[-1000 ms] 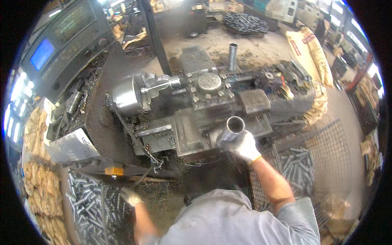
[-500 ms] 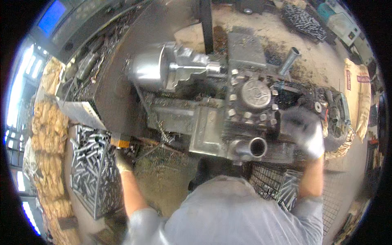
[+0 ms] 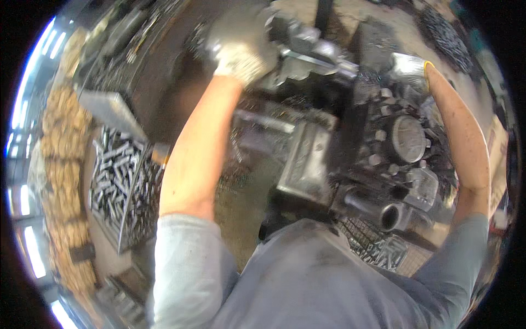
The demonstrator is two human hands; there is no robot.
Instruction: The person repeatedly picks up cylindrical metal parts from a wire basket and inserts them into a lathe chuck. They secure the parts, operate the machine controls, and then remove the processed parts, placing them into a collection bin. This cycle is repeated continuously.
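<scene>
My left hand (image 3: 241, 49), in a pale work glove, is raised to the top of the view and curls over the round metal chuck (image 3: 290, 33) of a grimy lathe (image 3: 383, 148); the area is blurred. My right hand (image 3: 410, 67), also gloved, reaches over the far side of the machine's tool block (image 3: 408, 137), and its grip is hidden. A short steel tube (image 3: 386, 214) lies with its open end facing me at the machine's near edge, apart from both hands.
A crate of several short steel tubes (image 3: 118, 175) stands at my left. A wire basket (image 3: 378, 247) with more tubes sits low at my right. Heaps of tan metal shavings (image 3: 60, 142) line the far left.
My left arm has risen from the crate up to the chuck. My right hand has left the tube by the near edge and moved to the machine's far side. The view has tilted closer.
</scene>
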